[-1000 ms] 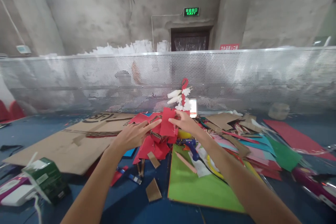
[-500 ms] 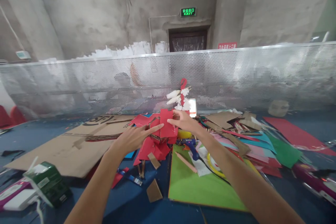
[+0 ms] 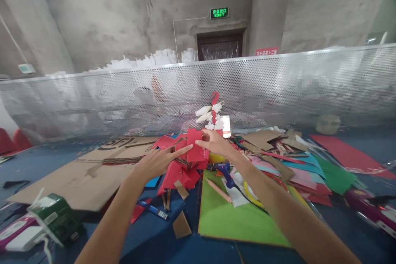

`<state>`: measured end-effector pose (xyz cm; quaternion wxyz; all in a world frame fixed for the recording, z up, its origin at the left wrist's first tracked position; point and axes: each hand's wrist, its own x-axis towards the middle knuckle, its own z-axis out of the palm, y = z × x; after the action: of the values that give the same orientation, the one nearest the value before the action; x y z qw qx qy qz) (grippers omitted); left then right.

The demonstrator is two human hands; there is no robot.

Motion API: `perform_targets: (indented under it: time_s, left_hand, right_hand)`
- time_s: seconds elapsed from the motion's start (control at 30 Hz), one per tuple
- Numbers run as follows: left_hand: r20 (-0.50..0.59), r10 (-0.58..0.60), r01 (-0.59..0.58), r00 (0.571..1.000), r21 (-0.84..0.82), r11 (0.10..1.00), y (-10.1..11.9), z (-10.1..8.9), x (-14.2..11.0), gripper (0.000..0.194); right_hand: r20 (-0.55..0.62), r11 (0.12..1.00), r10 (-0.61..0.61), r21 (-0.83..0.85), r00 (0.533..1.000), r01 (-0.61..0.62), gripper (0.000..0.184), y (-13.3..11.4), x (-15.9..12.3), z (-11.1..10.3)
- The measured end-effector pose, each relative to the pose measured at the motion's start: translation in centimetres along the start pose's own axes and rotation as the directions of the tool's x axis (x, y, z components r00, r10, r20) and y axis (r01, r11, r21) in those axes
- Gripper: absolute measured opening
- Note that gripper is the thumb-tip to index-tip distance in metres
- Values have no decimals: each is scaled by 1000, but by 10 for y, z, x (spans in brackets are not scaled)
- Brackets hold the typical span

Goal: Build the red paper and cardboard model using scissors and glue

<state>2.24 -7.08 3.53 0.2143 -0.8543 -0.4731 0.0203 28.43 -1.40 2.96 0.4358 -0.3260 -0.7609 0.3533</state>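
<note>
Between my two hands a red cardboard piece [image 3: 194,152] is held upright over the middle of the table, its broad face toward me. My left hand [image 3: 156,162] grips it at the left, one finger stretched across its front; its other fingers are partly hidden. My right hand [image 3: 213,142] pinches the right edge, thumb on the front and fingers toward the top. Red scraps [image 3: 182,177] lie just below. Behind stands a red upright decoration [image 3: 214,111] with white petal shapes. A blue glue gun [image 3: 227,173] lies right of the cardboard piece.
A green sheet [image 3: 244,222] bears a pinkish stick [image 3: 219,191]. At left lies a large brown cardboard sheet [image 3: 83,181] and a green box [image 3: 57,216]. A blue cutter knife [image 3: 154,209] lies in front. Coloured sheets [image 3: 309,173] pile up at right. A perforated metal screen [image 3: 262,90] runs behind.
The red cardboard piece has turned very slightly in my hands, and both hands keep nearly the same place on it. The view has shifted a little.
</note>
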Motion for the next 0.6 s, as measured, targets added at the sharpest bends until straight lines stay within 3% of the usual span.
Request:
perform_targets:
  time_s: [0.33,0.6]
  left_hand:
    - [-17,28,-27,999,32,999,-3,3,2,91]
    - [1,15,-15,1000,-18,1000,-4,2,4,88]
  right_hand:
    - [-51,997,13,-78,999,-17,10,0,1,2]
    - [-79,998,43,-35,996,-46,16,2,0,0]
